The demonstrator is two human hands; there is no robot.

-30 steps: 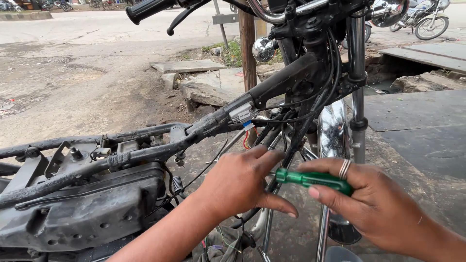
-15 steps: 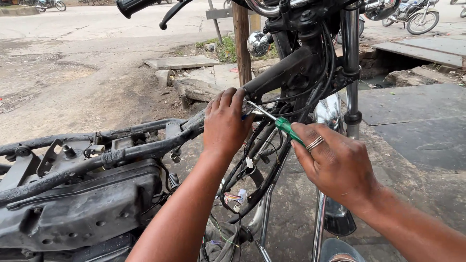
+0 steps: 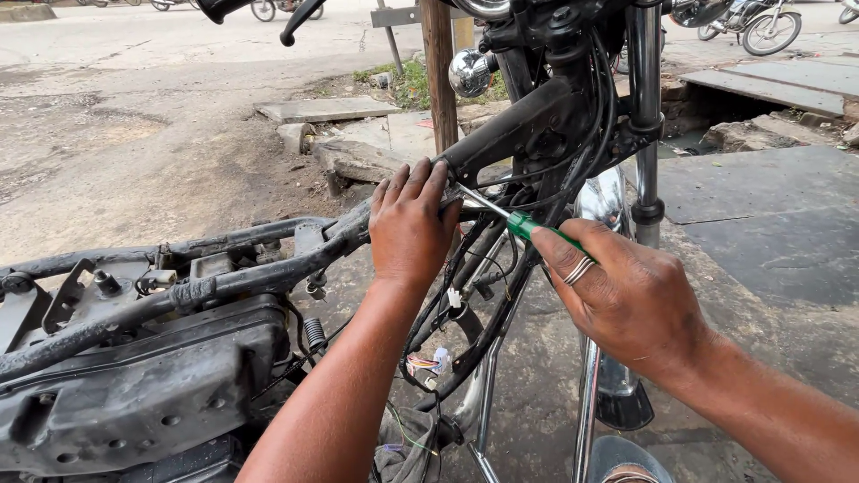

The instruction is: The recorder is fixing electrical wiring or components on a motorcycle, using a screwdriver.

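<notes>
1. Left hand (image 3: pixel 412 224), frame centre, wraps closed over the black metal motorcycle frame tube (image 3: pixel 268 268).
2. Right hand (image 3: pixel 626 295), centre right, clenches the green-handled screwdriver (image 3: pixel 523 225), its tip at the left hand's fingers.

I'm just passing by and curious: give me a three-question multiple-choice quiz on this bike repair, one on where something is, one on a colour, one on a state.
1. Where does the left hand rest?
A. on the motorcycle frame tube
B. on the ground
C. on a wheel

2. What colour is the screwdriver handle?
A. red
B. green
C. yellow

3. How is the right hand?
A. open and empty
B. closed around the screwdriver
C. resting flat on the fork

Answers:
1 A, the fingers lie over the black tube.
2 B, the handle showing past the fingers is green.
3 B, its fingers wrap the handle, with the metal shaft pointing toward the left hand.
</notes>
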